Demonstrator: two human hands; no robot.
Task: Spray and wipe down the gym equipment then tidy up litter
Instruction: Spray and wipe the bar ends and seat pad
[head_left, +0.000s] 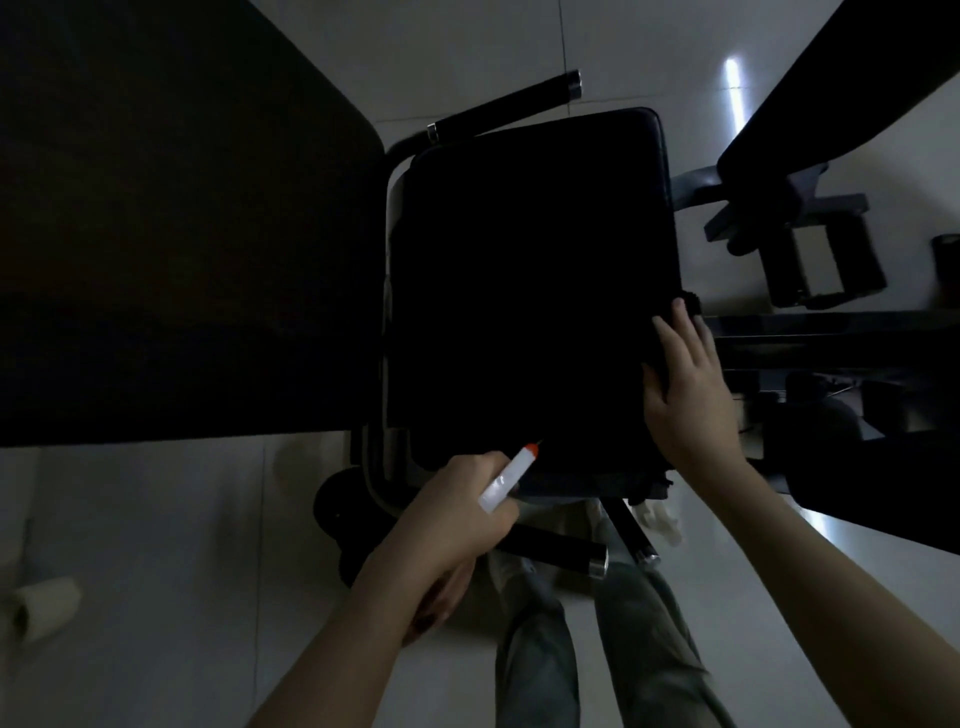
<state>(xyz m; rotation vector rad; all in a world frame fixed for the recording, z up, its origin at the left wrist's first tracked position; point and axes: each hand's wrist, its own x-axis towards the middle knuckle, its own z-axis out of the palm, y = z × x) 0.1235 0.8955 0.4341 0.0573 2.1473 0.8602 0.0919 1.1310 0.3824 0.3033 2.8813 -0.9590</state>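
Gym equipment fills the middle of the view — a black padded seat (530, 291) on a metal frame, with the person standing at its near edge. Far left on the floor lies a paper roll (44, 605), maybe litter to pick up later. The left hand (452, 519) is closed around a small white spray bottle (506, 478) with an orange tip. The tip points at the near edge of the seat, so it looks ready to spray there. A black foam handle (553, 548) sticks out just below that hand. The right hand (685, 395) lies flat and open on the seat's right edge, holding nothing I can see — likely steadying the pad. A crumpled white thing (662, 517), perhaps a tissue, sits on the floor under the seat.
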